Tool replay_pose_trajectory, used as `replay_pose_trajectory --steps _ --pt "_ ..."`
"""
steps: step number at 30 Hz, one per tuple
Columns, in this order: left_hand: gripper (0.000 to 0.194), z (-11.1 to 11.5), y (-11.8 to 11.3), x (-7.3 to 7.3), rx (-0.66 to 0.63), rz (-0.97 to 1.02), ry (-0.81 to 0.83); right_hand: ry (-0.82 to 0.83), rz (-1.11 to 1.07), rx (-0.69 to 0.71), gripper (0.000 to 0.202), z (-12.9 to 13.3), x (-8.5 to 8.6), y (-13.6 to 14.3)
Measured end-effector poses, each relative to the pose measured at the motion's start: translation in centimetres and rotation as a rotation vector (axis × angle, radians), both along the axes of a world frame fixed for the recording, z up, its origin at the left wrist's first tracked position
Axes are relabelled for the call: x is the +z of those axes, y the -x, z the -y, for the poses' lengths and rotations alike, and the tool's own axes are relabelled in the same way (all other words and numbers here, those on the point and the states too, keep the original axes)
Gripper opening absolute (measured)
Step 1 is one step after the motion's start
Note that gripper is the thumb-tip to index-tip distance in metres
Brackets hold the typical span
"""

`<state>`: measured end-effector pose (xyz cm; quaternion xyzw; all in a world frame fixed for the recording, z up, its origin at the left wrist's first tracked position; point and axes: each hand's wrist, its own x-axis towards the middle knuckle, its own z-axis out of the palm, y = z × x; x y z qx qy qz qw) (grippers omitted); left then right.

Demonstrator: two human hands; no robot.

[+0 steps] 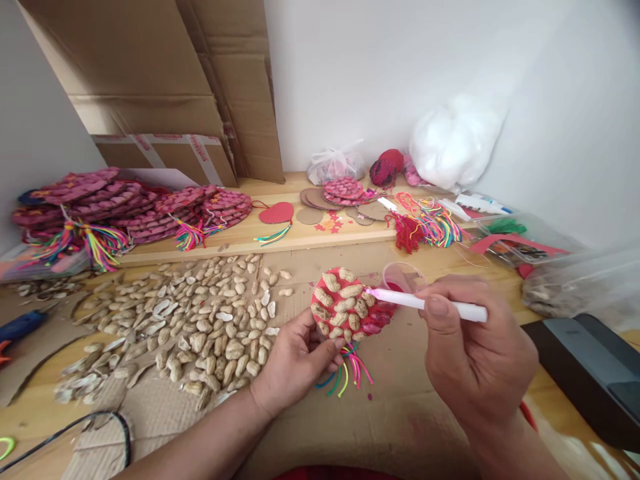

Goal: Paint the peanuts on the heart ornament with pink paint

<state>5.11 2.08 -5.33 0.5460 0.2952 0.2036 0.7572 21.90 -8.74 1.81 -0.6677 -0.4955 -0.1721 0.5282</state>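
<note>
Many peanut shells (345,305), mostly tan, some pink, stud the red disc (333,309).

Place: what I watch looks like a small craft workspace.
Table (45,410): peanuts (220,340) spread over cardboard (400,413).
Shelf (275,192): yarn (391,160), tassels (439,223), stacked pink pieces (227,207).

Wht wall (360,73) (plain), wd table (43,417)

So it's just the one head-worn cam, looking forward and down over the wooden table (40,410) from the near side, pretty close to the left hand (296,357) and right hand (477,343), and reaching back to the white wall (380,73) behind.
</note>
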Motion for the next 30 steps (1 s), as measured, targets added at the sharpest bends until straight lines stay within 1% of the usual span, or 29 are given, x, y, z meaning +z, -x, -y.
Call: replay_pose_trajectory --steps 5,8,12,14,17,23,26,30 --pt "0.029 0.03 -0.02 -0.03 0.001 -0.005 -0.009 0.010 0.015 -0.010 0.005 -0.04 -0.13 0.00" --pt "0.028 0.05 0.02 -0.08 -0.003 -0.010 -0.030 0.050 0.021 -0.006 0.005 -0.11 -0.25 0.03" --pt "0.028 0.03 0.00 -0.12 0.005 -0.016 -0.038 0.103 -0.003 0.042 0.009 -0.13 -0.37 0.07" --pt "0.029 0.01 -0.01 -0.11 0.002 -0.024 -0.048 0.116 0.038 0.020 0.010 -0.14 -0.39 0.05" --pt "0.029 -0.01 -0.02 -0.01 -0.007 -0.034 -0.052 0.119 0.103 -0.025 0.009 -0.17 -0.36 -0.01" --pt "0.028 -0.02 -0.09 0.17 -0.006 -0.044 -0.044 0.093 0.138 -0.066 0.008 -0.17 -0.27 -0.16" --pt "0.029 -0.02 -0.07 0.20 -0.002 -0.044 -0.032 0.075 0.103 -0.053 0.009 -0.13 -0.37 -0.25" --pt "0.031 -0.04 -0.07 0.18 -0.001 -0.034 -0.038 0.105 0.080 -0.018 0.011 -0.16 -0.53 -0.17"
